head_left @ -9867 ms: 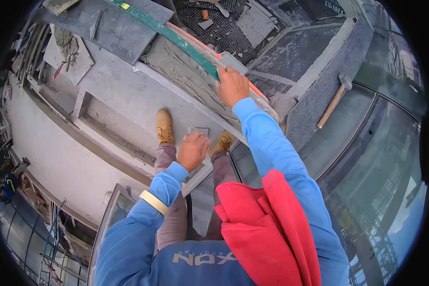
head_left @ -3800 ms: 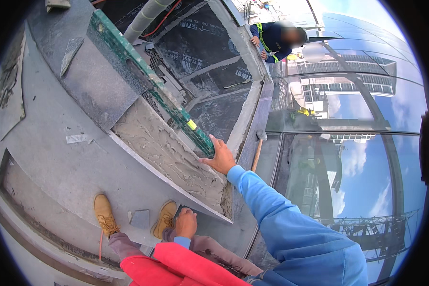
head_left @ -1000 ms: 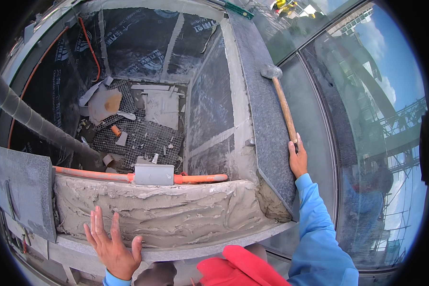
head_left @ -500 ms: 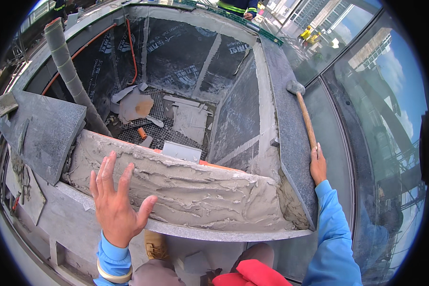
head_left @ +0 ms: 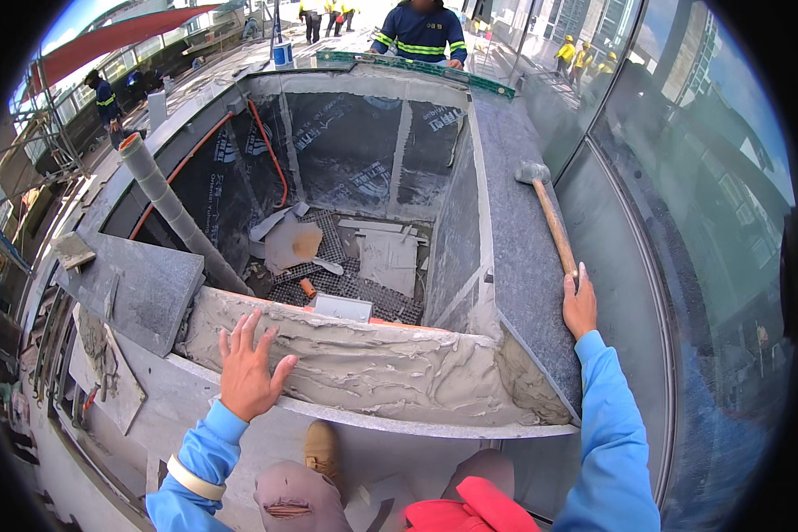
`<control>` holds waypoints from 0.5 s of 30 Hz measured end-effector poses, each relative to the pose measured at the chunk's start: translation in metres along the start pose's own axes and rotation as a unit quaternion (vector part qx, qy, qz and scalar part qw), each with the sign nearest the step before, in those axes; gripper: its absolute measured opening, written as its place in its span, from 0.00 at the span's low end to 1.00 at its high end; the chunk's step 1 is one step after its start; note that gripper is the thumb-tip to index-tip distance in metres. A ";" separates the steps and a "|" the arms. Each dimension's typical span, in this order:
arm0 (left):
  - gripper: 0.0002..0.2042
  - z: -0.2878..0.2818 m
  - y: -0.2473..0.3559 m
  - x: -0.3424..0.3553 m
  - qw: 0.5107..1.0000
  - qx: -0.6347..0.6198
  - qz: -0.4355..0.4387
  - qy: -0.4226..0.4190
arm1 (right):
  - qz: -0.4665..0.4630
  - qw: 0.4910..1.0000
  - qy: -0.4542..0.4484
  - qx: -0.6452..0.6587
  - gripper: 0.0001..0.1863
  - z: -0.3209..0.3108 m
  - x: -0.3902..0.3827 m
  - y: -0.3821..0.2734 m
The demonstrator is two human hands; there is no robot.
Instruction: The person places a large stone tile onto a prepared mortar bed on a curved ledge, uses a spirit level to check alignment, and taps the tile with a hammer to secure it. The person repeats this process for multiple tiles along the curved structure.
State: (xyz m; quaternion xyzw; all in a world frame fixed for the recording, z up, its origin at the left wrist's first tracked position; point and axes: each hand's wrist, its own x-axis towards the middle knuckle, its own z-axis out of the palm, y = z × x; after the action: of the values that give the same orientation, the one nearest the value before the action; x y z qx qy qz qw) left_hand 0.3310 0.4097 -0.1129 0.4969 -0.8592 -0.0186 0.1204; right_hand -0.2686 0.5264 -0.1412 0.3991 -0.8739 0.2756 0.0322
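Observation:
A thick bed of wet grey mortar [head_left: 390,368], with ridges across it, tops the near wall of a deep box-shaped pit. Over its left part is my left hand [head_left: 250,372], palm down and fingers spread, holding nothing; whether it touches the mortar I cannot tell. My right hand [head_left: 582,306] has its fingers around the handle end of a mallet [head_left: 554,222]. The mallet's grey head points away from me, over the dark grey stone slab [head_left: 514,213] capping the right wall. Another grey stone slab [head_left: 142,284] lies at the mortar's left end.
Inside the pit lie rubble and scrap board [head_left: 388,262]. A grey upright pipe [head_left: 182,222] stands at its left side. A long green spirit level [head_left: 417,68] rests along the far edge, where a co-worker [head_left: 421,35] stands. Glass panels [head_left: 683,222] rise on the right.
My view has tilted up, bringing the co-worker and site beyond the pit further into sight. My left hand stays spread over the mortar; my right hand keeps the mallet.

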 end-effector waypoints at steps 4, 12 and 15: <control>0.25 -0.026 0.021 0.093 0.972 0.036 0.218 0.082 | 0.009 1.000 -0.011 -0.015 0.34 -0.003 -0.003 -0.003; 0.26 -0.046 0.104 0.354 0.979 0.165 0.112 -0.049 | 0.037 0.999 -0.024 -0.028 0.35 -0.009 -0.005 -0.014; 0.27 -0.038 0.123 0.377 0.972 0.215 0.021 -0.088 | 0.057 0.997 -0.033 -0.039 0.35 -0.010 -0.007 -0.016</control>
State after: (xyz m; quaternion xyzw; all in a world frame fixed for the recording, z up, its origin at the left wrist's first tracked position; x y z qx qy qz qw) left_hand 0.0553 0.1513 0.0136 0.4894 -0.8606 0.1251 -0.0650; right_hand -0.2541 0.5283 -0.1272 0.3561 -0.9057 0.2298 0.0033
